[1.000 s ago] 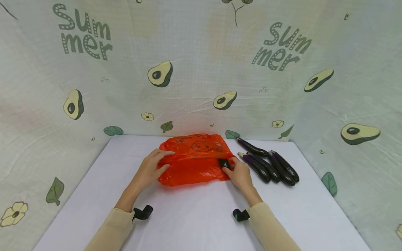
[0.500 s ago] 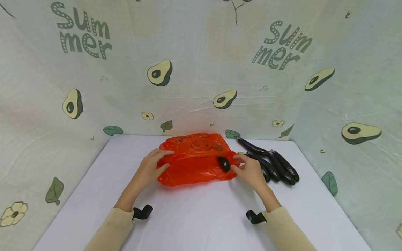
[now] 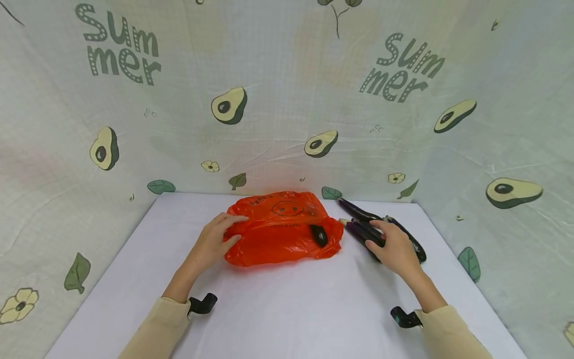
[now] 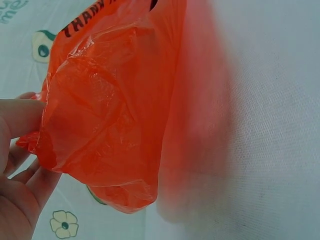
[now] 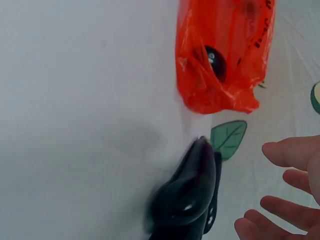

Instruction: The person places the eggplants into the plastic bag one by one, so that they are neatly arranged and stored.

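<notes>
A red plastic bag with dark print lies on the table, and my left hand pinches its left edge between thumb and fingers. The left wrist view shows the fingers behind the gathered plastic. One eggplant shows its dark rounded end at the bag's right-hand opening. To the right, my right hand hovers over a group of several loose eggplants, partly covering them. In the right wrist view its fingers are spread and hold nothing, apart from the eggplants.
A white table bears everything. A pale cloth printed with avocados and leaves stands behind it and along both sides. Another eggplant lies at the back of the group. Each wrist carries a small black camera.
My right hand has let go of the bag's right edge and moved right, over the loose eggplants. The eggplant end in the bag is now uncovered. The left hand has stayed in place.
</notes>
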A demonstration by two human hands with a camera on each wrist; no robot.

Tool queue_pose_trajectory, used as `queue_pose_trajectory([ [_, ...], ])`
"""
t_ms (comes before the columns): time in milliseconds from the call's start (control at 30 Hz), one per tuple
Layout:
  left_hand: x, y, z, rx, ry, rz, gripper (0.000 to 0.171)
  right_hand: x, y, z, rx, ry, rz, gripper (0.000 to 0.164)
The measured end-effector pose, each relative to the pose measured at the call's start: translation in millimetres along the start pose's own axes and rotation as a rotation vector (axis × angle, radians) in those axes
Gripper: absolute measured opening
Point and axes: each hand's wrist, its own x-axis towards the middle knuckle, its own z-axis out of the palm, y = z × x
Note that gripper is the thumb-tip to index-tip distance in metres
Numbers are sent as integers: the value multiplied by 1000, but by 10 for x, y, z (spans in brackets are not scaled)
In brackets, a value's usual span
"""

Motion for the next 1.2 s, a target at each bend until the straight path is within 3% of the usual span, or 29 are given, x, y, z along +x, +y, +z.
queue_pose_trajectory([
  [233,0,-16,15,3,7,18,54,-86,286,-7,-2,3,3,61],
  [433,-11,-32,24,7,11,14,54,-127,396,86,10,-6,0,61],
  [767,-19,5,15,-3,9,12,54,-117,399,221,-2,2,2,61],
  [1200,-4,6,11,-3,6,13,53,-87,356,269,-20,-52,59,58],
])
